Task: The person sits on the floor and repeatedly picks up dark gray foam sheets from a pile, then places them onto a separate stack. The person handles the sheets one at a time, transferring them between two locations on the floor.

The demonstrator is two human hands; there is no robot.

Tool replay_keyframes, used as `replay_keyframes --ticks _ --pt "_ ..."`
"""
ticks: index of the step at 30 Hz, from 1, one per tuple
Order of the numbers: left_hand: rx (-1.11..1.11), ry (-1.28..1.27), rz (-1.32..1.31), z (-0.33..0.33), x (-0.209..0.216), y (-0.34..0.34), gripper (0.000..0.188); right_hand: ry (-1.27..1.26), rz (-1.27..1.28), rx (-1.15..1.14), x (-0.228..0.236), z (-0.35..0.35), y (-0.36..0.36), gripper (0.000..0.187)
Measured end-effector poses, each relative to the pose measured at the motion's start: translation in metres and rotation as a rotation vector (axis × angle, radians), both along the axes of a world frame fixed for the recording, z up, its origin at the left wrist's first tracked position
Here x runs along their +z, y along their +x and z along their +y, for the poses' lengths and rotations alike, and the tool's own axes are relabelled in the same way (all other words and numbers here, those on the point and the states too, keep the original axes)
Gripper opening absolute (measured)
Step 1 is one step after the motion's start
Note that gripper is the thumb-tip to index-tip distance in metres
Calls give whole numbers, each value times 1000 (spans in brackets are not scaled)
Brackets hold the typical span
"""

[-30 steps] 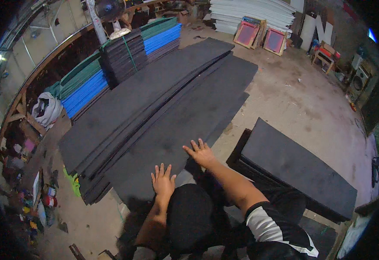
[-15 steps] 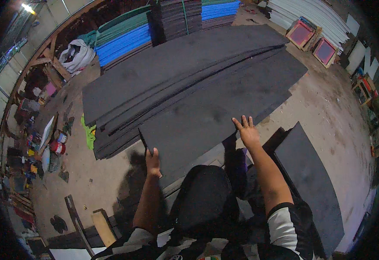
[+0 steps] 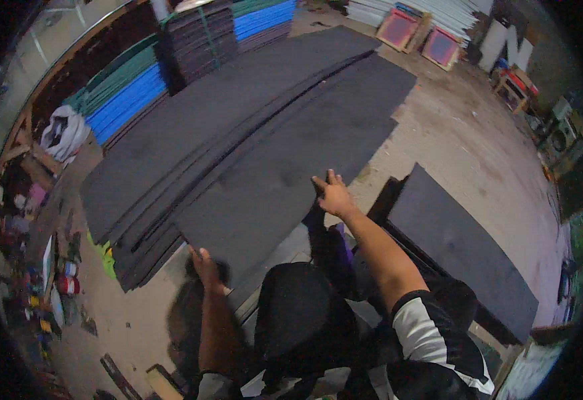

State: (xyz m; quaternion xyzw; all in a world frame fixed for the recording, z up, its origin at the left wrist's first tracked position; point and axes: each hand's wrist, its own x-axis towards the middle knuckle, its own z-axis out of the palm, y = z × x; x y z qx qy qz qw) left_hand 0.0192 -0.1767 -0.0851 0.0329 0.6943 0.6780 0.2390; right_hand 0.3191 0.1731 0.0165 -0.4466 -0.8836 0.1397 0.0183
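A large black foam-like sheet [image 3: 251,193] slants across the space in front of me, its near edge toward my knees. My left hand [image 3: 205,267] is closed around the sheet's left edge, with the thumb on top. Farther right, my right hand [image 3: 335,195] rests on the sheet near its front edge, fingers apart and slightly bent. Under and behind that sheet lie stacked black sheets [image 3: 251,100], their layered edges fanned out on the left.
Another pile of black sheets [image 3: 458,247] lies by my right side. Blue sheets [image 3: 128,100] are stacked at the back left beside a white sack [image 3: 65,133]. Red-and-wood frames [image 3: 440,48] lean at the back right. Cans and clutter [image 3: 68,285] line the left.
My view has turned, so the stacks appear farther left and the right-hand pile looks lower. The left hand keeps its hold; the right hand's fingers are less stretched out.
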Motion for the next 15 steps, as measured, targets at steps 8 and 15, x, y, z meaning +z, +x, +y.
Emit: replay_keyframes --ticks 8,15 --pt "-65 -65 484 5 -21 -18 68 62 176 73 -20 -6 6 86" --pt "-86 -266 365 12 -5 3 71 92 121 21 -19 -7 18 85"
